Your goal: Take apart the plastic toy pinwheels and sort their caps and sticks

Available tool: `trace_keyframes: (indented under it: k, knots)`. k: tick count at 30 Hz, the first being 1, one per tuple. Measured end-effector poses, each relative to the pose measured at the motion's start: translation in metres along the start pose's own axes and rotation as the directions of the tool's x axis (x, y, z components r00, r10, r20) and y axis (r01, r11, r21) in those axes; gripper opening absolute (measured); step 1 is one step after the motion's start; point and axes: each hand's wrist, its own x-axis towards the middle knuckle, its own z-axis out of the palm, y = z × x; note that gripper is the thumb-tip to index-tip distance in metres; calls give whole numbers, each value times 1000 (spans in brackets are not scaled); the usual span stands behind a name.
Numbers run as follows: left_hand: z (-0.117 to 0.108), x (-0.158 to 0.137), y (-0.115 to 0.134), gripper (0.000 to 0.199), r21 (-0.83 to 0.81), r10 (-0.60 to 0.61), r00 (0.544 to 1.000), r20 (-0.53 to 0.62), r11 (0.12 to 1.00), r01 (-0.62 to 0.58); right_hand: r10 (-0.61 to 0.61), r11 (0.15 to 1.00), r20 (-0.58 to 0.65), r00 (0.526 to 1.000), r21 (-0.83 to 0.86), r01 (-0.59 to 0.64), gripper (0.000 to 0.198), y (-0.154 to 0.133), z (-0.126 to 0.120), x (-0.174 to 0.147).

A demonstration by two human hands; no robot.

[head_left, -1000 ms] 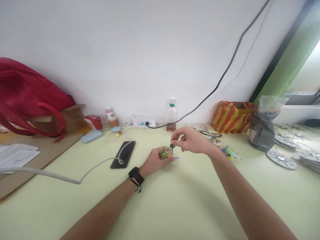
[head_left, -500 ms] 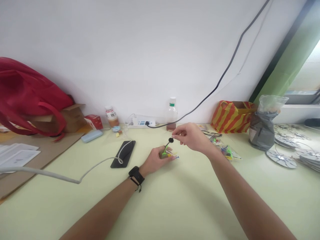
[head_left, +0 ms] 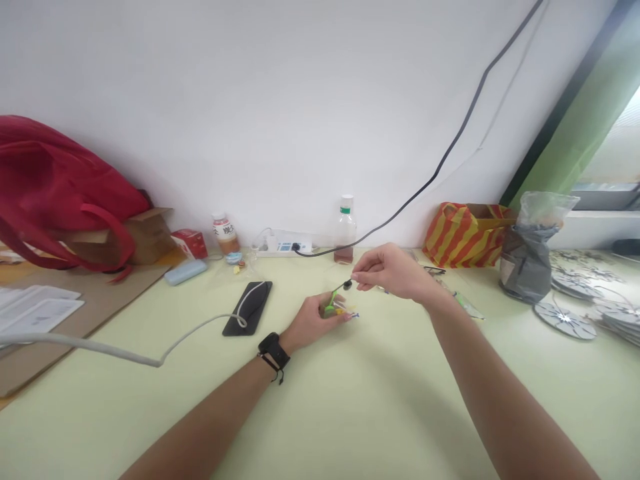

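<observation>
My left hand (head_left: 316,318) is closed around a small plastic piece with green, yellow and blue parts (head_left: 329,310). Much of that piece is hidden by the fingers. A thin dark stem with a small black round part (head_left: 347,285) rises from it towards the right. My right hand (head_left: 387,272) is pinched at the tip, touching or just beside this black part; what lies between the fingertips is too small to make out. Both hands are just above the pale green table (head_left: 320,407).
A phone (head_left: 249,310) with a grey cable lies left of my hands. Behind stand a bottle (head_left: 345,230), a power strip (head_left: 283,244) and a drink bottle (head_left: 226,233). Right are clear bags of small parts (head_left: 467,305), a striped bag (head_left: 465,233) and grey discs (head_left: 565,320).
My right hand has shifted slightly right and down. The black round part has moved the same way and turned, and its stem leans further to the right. My left hand stays put.
</observation>
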Motion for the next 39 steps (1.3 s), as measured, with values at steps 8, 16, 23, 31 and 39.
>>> trace_keyframes:
  k: [8, 16, 23, 31, 39]
  knots:
    - [0, 1, -4, 49, 17, -15, 1000, -9, 1000, 15, -146, 978, -138, 980, -166, 122, 19, 5, 18, 9]
    - [1, 1, 0, 46, 20, 0, 999, -33, 1000, 1, -125, 938, -9, 992, -328, 115, 14, 8, 28, 10]
    - [1, 0, 8, 38, 45, 32, 999, -25, 999, -31, -109, 850, 49, 993, -513, 119, 26, 5, 25, 5]
    - [0, 2, 6, 38, 82, 23, 1000, -6, 996, -22, -122, 868, 183, 976, -456, 194, 26, -2, 23, 3]
    - [1, 2, 4, 36, 37, 41, 999, -9, 999, -40, -5, 918, 149, 989, -391, 63, 25, -3, 15, 0]
